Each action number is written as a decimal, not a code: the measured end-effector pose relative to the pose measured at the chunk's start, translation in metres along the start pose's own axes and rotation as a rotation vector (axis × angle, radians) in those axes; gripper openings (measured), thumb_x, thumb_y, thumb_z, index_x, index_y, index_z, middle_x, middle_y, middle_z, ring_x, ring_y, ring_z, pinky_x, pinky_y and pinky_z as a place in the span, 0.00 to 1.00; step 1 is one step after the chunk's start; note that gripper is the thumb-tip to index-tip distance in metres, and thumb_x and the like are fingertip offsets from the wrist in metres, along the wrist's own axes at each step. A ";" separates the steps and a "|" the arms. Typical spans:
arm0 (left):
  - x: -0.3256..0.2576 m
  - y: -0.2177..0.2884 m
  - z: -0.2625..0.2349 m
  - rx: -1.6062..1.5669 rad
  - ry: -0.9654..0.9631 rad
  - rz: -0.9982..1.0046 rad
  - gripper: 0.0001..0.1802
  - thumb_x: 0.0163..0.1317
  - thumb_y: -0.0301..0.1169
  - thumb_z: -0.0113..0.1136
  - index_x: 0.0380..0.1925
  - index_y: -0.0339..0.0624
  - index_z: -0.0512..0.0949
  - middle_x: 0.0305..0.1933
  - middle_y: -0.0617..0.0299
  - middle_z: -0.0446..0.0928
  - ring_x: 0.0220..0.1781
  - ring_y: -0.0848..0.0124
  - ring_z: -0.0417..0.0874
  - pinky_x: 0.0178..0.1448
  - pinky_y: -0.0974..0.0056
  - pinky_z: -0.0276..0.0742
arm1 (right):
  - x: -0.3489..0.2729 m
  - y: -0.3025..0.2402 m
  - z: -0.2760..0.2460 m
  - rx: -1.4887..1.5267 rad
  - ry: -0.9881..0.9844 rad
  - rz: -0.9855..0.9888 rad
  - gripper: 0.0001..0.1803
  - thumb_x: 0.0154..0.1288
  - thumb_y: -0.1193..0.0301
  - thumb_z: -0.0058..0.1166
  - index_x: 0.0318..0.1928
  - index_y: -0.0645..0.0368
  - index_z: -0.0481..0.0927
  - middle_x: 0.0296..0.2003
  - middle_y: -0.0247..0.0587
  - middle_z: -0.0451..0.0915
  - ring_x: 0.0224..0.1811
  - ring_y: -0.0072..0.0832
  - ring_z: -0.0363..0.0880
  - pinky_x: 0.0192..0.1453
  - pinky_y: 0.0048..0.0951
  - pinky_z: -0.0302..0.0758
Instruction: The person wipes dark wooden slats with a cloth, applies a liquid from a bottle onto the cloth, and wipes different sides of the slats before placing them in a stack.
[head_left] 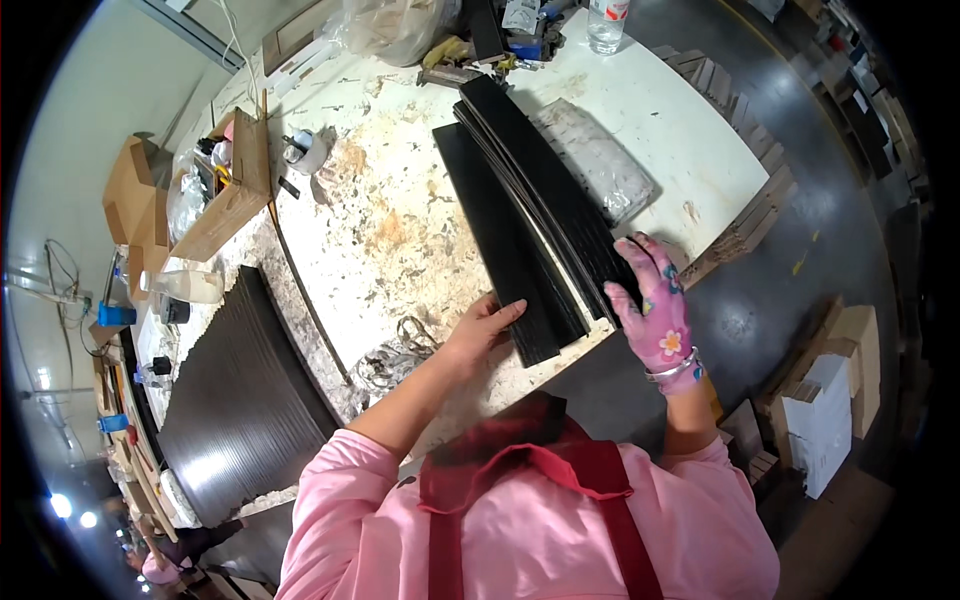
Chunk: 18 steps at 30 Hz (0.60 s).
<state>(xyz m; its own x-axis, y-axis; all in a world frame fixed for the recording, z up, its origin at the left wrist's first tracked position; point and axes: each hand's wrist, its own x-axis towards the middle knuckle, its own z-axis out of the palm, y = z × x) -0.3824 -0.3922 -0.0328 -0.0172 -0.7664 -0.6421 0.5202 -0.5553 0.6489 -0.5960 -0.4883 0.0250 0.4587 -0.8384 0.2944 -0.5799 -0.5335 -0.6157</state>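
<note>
A long, flat black board (490, 235) lies at an angle near the front edge of the work table. My bare left hand (478, 335) grips its near left edge, thumb on top and the other fingers partly hidden. Right beside it is a stack of similar black boards (545, 170), with a narrow gap between them toward the near end. My right hand (655, 305), in a pink flowered glove with a metallic band at the wrist, rests against the stack's near right side. Its fingers are apart and touch the boards.
A large stack of dark strips (245, 390) fills the left side. Behind it stand a clear bottle (185, 286) and a wooden box (240, 190) of supplies. A plastic-wrapped pack (595, 160) lies right of the boards. Tools and a water bottle (606, 28) are at the back.
</note>
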 end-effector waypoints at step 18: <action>0.046 0.031 0.006 1.173 -0.048 0.101 0.35 0.58 0.63 0.48 0.22 0.37 0.79 0.19 0.53 0.77 0.28 0.55 0.81 0.38 0.56 0.75 | 0.016 -0.001 0.019 -0.161 -0.162 -0.021 0.41 0.50 0.63 0.63 0.65 0.51 0.61 0.54 0.56 0.66 0.54 0.52 0.67 0.59 0.46 0.64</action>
<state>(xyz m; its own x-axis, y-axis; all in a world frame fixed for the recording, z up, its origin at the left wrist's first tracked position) -0.3717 -0.4468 -0.0400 -0.0662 -0.8212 -0.5667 -0.5825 -0.4293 0.6902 -0.5750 -0.4989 0.0165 0.5669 -0.8046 0.1766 -0.6627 -0.5728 -0.4824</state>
